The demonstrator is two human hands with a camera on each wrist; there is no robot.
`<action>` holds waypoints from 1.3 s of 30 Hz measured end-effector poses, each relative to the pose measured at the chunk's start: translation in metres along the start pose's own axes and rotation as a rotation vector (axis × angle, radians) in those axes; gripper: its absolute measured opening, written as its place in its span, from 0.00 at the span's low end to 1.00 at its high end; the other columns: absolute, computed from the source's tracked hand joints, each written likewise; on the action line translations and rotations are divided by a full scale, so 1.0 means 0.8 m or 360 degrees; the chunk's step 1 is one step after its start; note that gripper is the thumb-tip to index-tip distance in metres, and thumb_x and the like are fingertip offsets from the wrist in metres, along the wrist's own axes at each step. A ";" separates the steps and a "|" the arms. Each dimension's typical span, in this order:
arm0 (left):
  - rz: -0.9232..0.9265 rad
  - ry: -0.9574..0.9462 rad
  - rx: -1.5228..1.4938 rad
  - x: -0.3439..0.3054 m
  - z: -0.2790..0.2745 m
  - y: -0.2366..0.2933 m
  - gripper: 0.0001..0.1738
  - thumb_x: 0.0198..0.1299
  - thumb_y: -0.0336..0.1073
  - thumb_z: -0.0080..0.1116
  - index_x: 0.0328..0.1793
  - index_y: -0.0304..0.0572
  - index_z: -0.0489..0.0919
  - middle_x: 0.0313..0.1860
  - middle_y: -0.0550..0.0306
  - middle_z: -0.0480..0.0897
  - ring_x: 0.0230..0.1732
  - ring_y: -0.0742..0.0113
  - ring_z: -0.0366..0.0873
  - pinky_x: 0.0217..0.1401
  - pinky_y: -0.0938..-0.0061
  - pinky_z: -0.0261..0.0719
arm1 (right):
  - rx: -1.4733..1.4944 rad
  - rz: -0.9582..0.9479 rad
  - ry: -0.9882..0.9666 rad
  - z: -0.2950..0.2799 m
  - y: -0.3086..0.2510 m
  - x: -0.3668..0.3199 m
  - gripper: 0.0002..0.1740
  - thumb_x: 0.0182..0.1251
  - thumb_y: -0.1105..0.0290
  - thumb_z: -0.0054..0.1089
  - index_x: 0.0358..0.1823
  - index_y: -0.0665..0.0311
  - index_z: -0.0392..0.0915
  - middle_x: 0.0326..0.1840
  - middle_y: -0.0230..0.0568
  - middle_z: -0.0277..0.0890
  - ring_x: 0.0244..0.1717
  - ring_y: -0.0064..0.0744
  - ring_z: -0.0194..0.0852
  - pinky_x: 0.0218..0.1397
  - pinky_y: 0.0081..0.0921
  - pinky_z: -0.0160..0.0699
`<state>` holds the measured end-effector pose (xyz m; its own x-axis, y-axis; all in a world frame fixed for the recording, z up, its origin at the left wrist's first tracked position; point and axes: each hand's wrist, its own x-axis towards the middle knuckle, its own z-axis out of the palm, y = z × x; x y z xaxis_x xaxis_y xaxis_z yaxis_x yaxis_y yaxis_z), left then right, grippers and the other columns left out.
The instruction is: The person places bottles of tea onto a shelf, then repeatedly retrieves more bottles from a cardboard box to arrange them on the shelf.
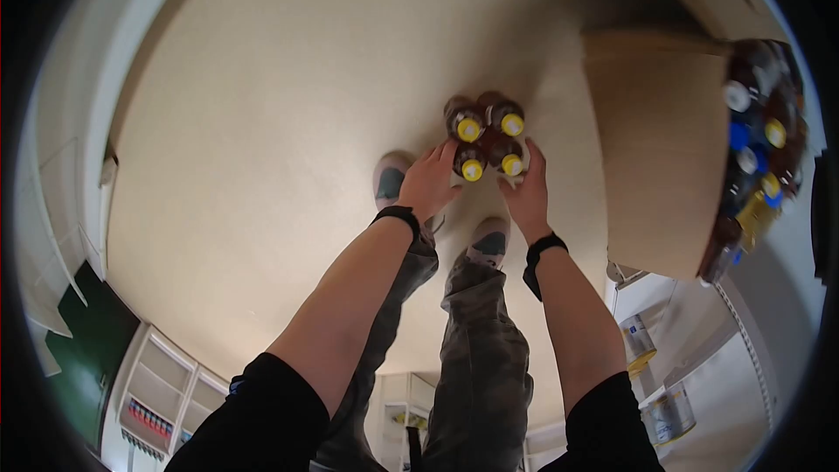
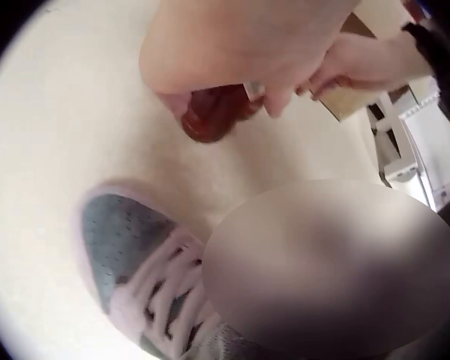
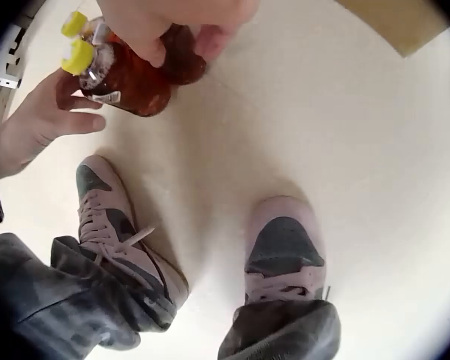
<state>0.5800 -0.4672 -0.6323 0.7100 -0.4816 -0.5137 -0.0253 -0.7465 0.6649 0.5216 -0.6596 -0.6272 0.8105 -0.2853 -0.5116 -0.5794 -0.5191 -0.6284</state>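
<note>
Several bottles of reddish-brown liquid with yellow caps stand upright in a tight cluster on the floor. My left hand is at their left side, its fingertips right at the nearest left bottle and its thumb spread away. In the right wrist view, that bottle shows its label and yellow cap. My right hand is at the cluster's right side, fingers extended along the nearest right bottle and thumb in front of it. In the left wrist view, my left hand hides most of a bottle.
My shoes stand just in front of the bottles. To the right is a large cardboard box filled with bottles with blue, white and yellow caps. A shelf with cans is at lower right; a green door is at lower left.
</note>
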 end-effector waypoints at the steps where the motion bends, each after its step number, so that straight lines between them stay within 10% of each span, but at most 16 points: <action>1: -0.0111 0.0094 -0.0184 0.001 0.019 0.000 0.40 0.44 0.32 0.70 0.66 0.43 0.64 0.65 0.47 0.72 0.64 0.47 0.71 0.64 0.60 0.74 | 0.0132 -0.0057 0.0082 0.013 0.003 0.006 0.42 0.52 0.79 0.65 0.70 0.58 0.57 0.67 0.50 0.65 0.61 0.56 0.71 0.61 0.41 0.75; 10: -0.0145 0.0365 -0.0544 -0.123 -0.028 0.082 0.36 0.43 0.35 0.68 0.63 0.48 0.69 0.48 0.48 0.80 0.52 0.47 0.78 0.52 0.57 0.79 | 0.0031 0.0117 0.0066 -0.057 -0.112 -0.106 0.36 0.51 0.68 0.73 0.61 0.62 0.67 0.53 0.47 0.77 0.55 0.43 0.77 0.60 0.34 0.75; 22: -0.0090 0.1219 -0.0505 -0.647 -0.342 0.279 0.34 0.51 0.43 0.69 0.63 0.47 0.68 0.53 0.49 0.79 0.54 0.47 0.78 0.56 0.60 0.78 | -0.0045 -0.1489 -0.0705 -0.208 -0.534 -0.457 0.41 0.41 0.75 0.75 0.60 0.63 0.66 0.55 0.49 0.70 0.54 0.49 0.74 0.60 0.39 0.73; 34: -0.1060 0.2605 -0.0934 -1.187 -0.246 0.143 0.34 0.47 0.42 0.72 0.61 0.45 0.72 0.51 0.48 0.81 0.54 0.48 0.78 0.57 0.59 0.77 | -0.0427 -0.2491 -0.2035 0.182 -0.746 -0.898 0.43 0.42 0.68 0.79 0.63 0.67 0.68 0.52 0.47 0.77 0.52 0.40 0.79 0.56 0.32 0.79; 39: -0.1360 0.2785 -0.0691 -1.359 -0.278 0.075 0.34 0.45 0.41 0.72 0.60 0.46 0.74 0.51 0.52 0.82 0.55 0.49 0.78 0.57 0.60 0.77 | -0.0521 -0.2255 -0.2412 0.310 -0.829 -1.068 0.43 0.45 0.64 0.78 0.64 0.64 0.67 0.54 0.49 0.78 0.52 0.43 0.81 0.53 0.33 0.81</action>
<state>-0.0373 0.1140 0.0865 0.2416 0.9651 0.1009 0.5814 -0.2272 0.7812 0.1915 0.1284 0.0813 -0.2077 0.9773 0.0416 0.3961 0.1230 -0.9099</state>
